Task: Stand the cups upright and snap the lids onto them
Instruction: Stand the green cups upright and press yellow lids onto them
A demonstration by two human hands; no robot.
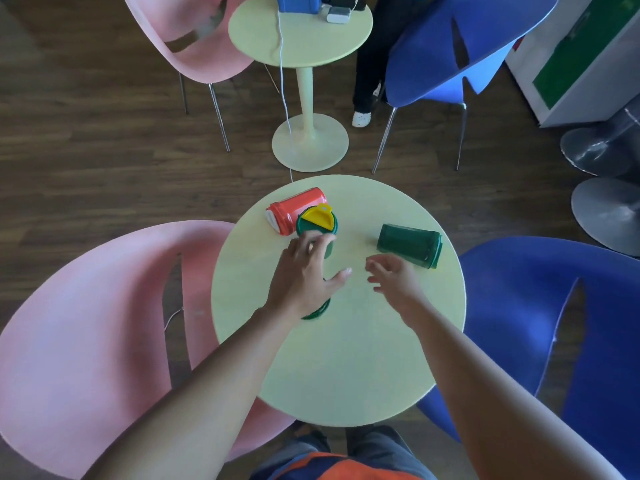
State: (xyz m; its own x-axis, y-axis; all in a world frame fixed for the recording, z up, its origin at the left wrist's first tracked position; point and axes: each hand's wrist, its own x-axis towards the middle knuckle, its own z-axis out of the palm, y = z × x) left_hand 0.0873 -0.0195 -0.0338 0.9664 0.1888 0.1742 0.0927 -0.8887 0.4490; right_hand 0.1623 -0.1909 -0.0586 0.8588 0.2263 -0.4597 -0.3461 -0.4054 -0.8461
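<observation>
On the round pale table a red cup lies on its side at the far left, its white-rimmed mouth facing left. Right beside it a green cup stands upright, capped with a green lid with a yellow flap. My left hand is spread open, fingertips at this cup's near side and thumb held wide. Under that wrist, a loose green lid peeks out on the table. A second green cup lies on its side at the right. My right hand hovers just in front of it, fingers loosely apart and holding nothing.
A pink chair stands close on the left of the table and a blue chair on the right. Farther off is a second small table with devices and a white cable, more chairs, and a person's leg.
</observation>
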